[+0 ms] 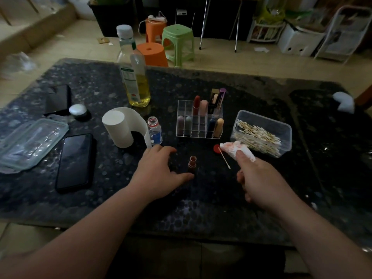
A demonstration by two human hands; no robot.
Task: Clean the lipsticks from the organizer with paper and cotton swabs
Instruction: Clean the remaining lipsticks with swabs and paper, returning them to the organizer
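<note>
Lipstick (192, 165) stands upright and uncapped on the near middle of the table (211, 200), long axis vertical, on the near side of the organizer (194, 132). Left hand (159, 172) sits just to its left, fingers loosely spread, thumb tip at its base; whether it touches, I cannot tell. Right hand (261, 182) is farther off to the right, pinching the stained paper (234, 150). Left looks the nearer for the pick-up.

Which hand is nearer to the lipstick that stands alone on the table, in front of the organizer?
Left. The left hand lies just beside the lipstick, thumb at its base; the right hand holds stained paper farther right.
</note>
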